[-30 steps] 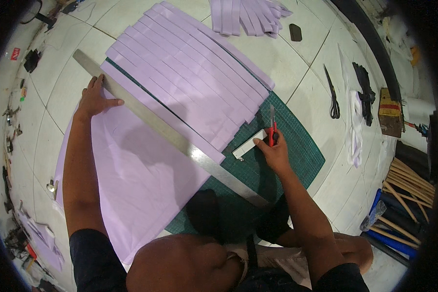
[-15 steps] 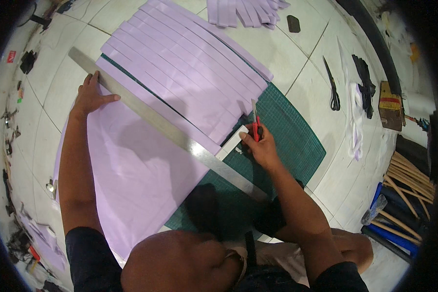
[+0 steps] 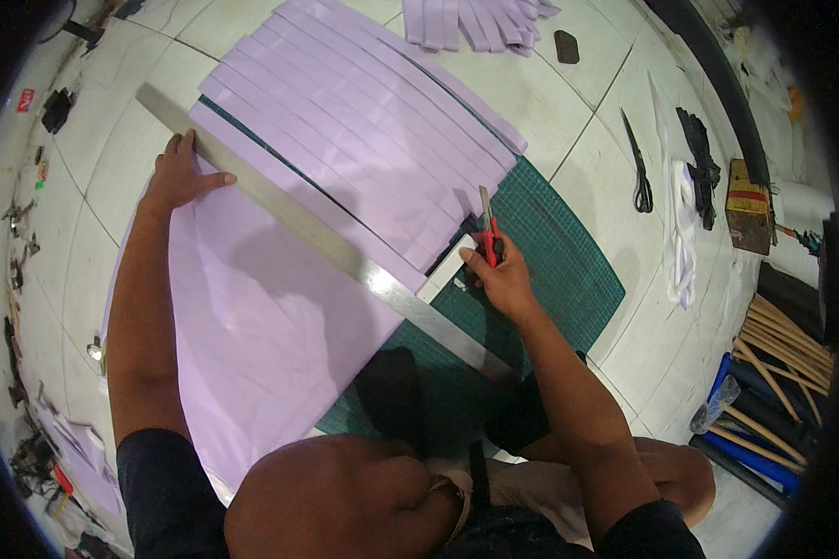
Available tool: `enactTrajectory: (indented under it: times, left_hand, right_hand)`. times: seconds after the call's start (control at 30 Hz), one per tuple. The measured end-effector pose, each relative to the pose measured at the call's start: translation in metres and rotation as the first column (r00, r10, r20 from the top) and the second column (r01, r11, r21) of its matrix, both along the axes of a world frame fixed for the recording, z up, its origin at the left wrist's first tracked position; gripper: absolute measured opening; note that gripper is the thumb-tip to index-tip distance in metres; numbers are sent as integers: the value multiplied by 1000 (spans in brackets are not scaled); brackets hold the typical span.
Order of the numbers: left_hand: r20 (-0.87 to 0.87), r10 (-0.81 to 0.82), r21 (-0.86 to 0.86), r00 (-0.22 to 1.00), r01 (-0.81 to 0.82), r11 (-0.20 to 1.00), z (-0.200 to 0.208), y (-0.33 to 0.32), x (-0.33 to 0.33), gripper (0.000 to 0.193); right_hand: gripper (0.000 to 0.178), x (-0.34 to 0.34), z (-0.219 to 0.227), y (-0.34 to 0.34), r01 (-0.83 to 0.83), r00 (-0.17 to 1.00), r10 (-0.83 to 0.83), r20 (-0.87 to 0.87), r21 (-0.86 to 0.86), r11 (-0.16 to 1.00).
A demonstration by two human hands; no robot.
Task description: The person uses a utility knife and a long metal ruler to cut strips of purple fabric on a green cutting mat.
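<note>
A long metal ruler [image 3: 304, 229] lies slantwise across a sheet of lilac fabric [image 3: 261, 326]. Near its far left end, my left hand [image 3: 177, 177] presses down with fingers stretched and thumb spread, holding nothing. My right hand [image 3: 502, 277] is closed around a red utility knife [image 3: 491, 238], its blade pointing away from me. Under the thumb of that same hand is a white flat strip [image 3: 444, 271], set between the ruler and the cut fabric edge. Beyond the ruler, the lilac fabric is cut into several long parallel strips [image 3: 345, 121]. A green cutting mat [image 3: 569, 252] shows beneath.
Black scissors [image 3: 638, 168] lie on the tiled floor to the right, beside black bundled straps [image 3: 698, 158] and a wooden block [image 3: 749, 207]. Wooden sticks [image 3: 783, 335] and rolls fill the right edge. More lilac strips [image 3: 471, 20] and a dark flat piece [image 3: 566, 47] lie at the far side.
Hardly anything differs. The view has shifted slightly, while both hands, the ruler and the white strip keep nearly the same places on the fabric.
</note>
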State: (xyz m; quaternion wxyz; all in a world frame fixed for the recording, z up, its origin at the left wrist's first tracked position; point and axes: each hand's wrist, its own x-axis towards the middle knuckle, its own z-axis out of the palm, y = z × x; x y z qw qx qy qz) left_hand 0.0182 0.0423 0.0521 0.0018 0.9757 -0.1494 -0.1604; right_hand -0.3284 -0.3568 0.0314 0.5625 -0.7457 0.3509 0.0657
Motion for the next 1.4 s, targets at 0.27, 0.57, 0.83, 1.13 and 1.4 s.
enactTrajectory:
  times: [0.27, 0.57, 0.83, 1.13, 1.4]
  left_hand:
    - [-9, 25, 21, 1000, -25, 999, 5, -15, -3, 131]
    - [-8, 1, 12, 1000, -1, 1000, 4, -13, -5, 132]
    - [-49, 52, -66, 997, -55, 996, 2, 5, 3, 129]
    - [417, 195, -453, 888, 17, 891, -40, 1, -10, 50]
    - [443, 354, -573, 823, -43, 818, -55, -7, -20, 35]
  right_hand:
    - [50, 3, 9, -3, 5, 1000, -5, -29, 4, 1000]
    - [47, 0, 8, -4, -6, 1000, 6, -2, 41, 999]
    - [49, 3, -6, -3, -75, 997, 75, -11, -26, 997]
    - [35, 53, 66, -35, -14, 999, 28, -35, 343, 939]
    - [38, 229, 58, 52, -116, 980, 90, 177, 143, 983]
